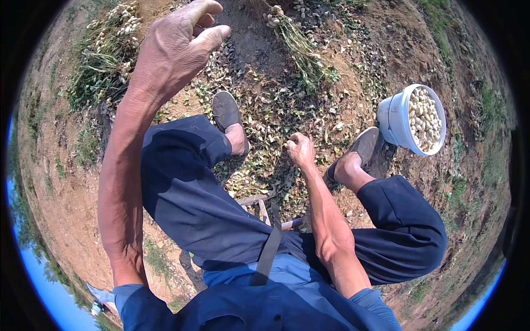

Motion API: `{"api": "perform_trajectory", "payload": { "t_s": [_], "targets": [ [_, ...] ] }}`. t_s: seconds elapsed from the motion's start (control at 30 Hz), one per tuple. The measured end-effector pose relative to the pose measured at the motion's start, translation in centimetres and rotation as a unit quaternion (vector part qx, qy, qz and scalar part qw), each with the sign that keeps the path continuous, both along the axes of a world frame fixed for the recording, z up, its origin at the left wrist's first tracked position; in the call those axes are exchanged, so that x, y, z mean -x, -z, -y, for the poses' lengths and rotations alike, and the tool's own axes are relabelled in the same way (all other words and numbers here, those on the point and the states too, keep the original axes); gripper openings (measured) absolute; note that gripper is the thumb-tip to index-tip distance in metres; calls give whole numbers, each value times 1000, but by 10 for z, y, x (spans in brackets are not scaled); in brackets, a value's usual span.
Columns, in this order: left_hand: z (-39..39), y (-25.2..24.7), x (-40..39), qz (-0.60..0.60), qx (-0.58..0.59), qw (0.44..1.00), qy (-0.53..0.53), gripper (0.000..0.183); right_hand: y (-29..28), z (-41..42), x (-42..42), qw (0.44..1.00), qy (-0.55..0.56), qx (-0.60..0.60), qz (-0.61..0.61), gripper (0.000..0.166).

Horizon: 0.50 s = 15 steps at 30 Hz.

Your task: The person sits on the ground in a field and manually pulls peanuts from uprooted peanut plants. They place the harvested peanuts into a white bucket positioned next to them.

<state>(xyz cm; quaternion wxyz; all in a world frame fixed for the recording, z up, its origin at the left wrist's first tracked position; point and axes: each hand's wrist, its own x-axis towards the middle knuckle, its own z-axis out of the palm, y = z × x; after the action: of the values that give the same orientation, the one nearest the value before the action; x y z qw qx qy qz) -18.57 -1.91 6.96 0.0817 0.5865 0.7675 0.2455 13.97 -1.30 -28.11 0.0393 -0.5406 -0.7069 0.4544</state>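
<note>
My left hand (184,43) is raised at the upper left, its fingers curved and apart, with nothing seen in it. Below it to the left lies a heap of pulled peanut plants (101,70) with pale pods on their roots. My right hand (301,149) hangs low between my feet, over dry leaf litter (269,111); its fingers are curled together, and whether a pod is between them is hidden. A bundle of peanut plants (304,58) lies on the soil ahead. To the right, a white plastic bucket (389,120) full of unshelled peanuts stands tilted in view beside my shoe.
My two dark slip-on shoes (227,111) rest on the ground, knees spread wide. Under me, parts of a wooden stool (263,212) show near a dark hanging strap (267,256). More peanut pods (299,7) lie at the top edge. At the lower left, a person (98,307) is partly visible far off.
</note>
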Motion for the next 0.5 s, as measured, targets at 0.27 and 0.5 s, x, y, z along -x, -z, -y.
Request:
{"api": "perform_trajectory", "payload": {
  "t_s": [0.27,0.5],
  "targets": [
    [0,78,-84,-95,270,899,331,21,7,-22,23,990,-90,54,99,25],
    [-21,56,-103,-160,197,924,287,24,-91,-181,139,902,7,-426,-69,42]
  ]
}}
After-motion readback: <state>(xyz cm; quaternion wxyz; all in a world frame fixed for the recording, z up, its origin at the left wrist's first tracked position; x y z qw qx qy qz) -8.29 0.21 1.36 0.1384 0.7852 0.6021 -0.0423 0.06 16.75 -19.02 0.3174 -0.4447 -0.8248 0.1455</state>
